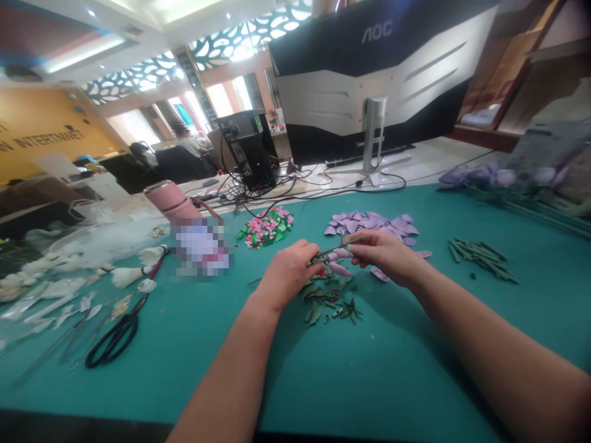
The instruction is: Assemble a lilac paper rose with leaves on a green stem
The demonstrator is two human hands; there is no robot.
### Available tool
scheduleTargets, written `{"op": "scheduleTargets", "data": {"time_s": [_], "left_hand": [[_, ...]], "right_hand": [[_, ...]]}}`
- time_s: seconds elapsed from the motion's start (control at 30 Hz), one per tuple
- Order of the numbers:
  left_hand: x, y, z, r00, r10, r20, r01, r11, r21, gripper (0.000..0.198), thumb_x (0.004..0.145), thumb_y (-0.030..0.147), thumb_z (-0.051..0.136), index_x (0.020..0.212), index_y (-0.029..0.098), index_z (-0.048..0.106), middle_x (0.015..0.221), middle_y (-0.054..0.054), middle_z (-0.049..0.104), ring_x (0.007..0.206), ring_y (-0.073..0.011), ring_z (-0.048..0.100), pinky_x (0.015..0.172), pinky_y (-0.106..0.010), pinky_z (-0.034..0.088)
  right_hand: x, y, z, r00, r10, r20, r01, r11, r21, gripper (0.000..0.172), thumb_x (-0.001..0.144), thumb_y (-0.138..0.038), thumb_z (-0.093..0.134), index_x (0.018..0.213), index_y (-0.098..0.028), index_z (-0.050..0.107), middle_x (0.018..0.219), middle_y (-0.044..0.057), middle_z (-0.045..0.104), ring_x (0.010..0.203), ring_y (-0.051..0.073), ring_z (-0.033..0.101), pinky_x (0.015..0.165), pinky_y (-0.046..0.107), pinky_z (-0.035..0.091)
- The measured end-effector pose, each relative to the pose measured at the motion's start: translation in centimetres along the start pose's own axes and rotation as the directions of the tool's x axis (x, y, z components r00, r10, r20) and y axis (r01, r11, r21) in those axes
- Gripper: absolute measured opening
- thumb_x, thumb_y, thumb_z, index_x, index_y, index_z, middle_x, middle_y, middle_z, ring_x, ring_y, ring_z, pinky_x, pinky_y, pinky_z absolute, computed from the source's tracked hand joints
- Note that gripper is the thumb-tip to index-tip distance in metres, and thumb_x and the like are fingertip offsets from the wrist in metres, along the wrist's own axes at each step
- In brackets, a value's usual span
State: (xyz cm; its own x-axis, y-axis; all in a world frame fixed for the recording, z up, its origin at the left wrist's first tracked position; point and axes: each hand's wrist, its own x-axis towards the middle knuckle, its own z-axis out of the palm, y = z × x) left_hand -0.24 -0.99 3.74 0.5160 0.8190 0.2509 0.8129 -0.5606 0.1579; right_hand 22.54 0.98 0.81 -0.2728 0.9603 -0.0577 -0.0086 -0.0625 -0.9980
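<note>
Your left hand [289,274] and right hand [383,257] pinch a green artificial flower stem [332,252] from either end, steadying it; loose green leaves [323,301] lie just beneath, within reach.

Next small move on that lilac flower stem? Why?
Probably add one more petal from the pile of lilac petals. The left hand and right hand both hold the green stem, which seems to carry only a few petals, and the pile lies just beyond the right hand.
</note>
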Motion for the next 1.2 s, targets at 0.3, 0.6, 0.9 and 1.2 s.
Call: {"op": "scheduleTargets", "data": {"time_s": [0.3, 0.6, 0.9, 1.2], "left_hand": [[0.2, 0.7, 0.6, 0.999, 0.04, -0.025, -0.039, 0.998, 0.047, 0.018, 0.093, 0.036, 0.057, 0.087, 0.02, 0.061, 0.084, -0.002, 0.062, 0.077, -0.0171, 0.056, 0.066, -0.028, 0.036], [0.4, 0.8, 0.8, 0.985, 0.143, -0.095, -0.131, 0.984, 0.119, 0.02, 0.095, 0.033, 0.052, 0.087, 0.019, 0.062, 0.084, -0.004, 0.063, 0.081, -0.019, 0.056, 0.073, -0.031, 0.037], [0.3, 0.8, 0.8, 0.973, 0.188, -0.137, -0.17, 0.976, 0.134, 0.021, 0.097, 0.031, 0.05, 0.086, 0.019, 0.063, 0.082, -0.004, 0.064, 0.081, -0.019, 0.056, 0.073, -0.032, 0.035], [0.2, 1.0, 0.5, 0.964, 0.203, -0.171, -0.184, 0.976, 0.12, 0.022, 0.097, 0.03, 0.05, 0.086, 0.017, 0.064, 0.081, -0.004, 0.064, 0.08, -0.0188, 0.057, 0.073, -0.032, 0.035]], "right_hand": [[-0.1, -0.4, 0.2, 0.997, 0.053, -0.062, -0.048, 0.995, 0.087, 0.029, 0.061, -0.034, 0.081, 0.078, -0.016, 0.066, 0.062, -0.002, 0.063, 0.05, 0.008, 0.053, 0.049, 0.022, 0.044], [-0.2, -0.5, 0.0, 0.996, 0.02, -0.083, -0.017, 0.999, 0.04, 0.029, 0.062, -0.035, 0.082, 0.079, -0.018, 0.066, 0.068, -0.001, 0.065, 0.054, 0.009, 0.056, 0.053, 0.023, 0.048], [-0.4, -0.9, -0.2, 0.998, -0.023, -0.051, 0.024, 1.0, 0.019, 0.027, 0.065, -0.035, 0.08, 0.081, -0.018, 0.066, 0.068, -0.001, 0.066, 0.055, 0.009, 0.057, 0.054, 0.024, 0.05], [-0.7, -1.3, 0.0, 0.997, -0.051, -0.051, 0.052, 0.999, 0.008, 0.027, 0.065, -0.035, 0.078, 0.082, -0.018, 0.065, 0.069, 0.0, 0.067, 0.055, 0.01, 0.057, 0.056, 0.026, 0.05]]}}
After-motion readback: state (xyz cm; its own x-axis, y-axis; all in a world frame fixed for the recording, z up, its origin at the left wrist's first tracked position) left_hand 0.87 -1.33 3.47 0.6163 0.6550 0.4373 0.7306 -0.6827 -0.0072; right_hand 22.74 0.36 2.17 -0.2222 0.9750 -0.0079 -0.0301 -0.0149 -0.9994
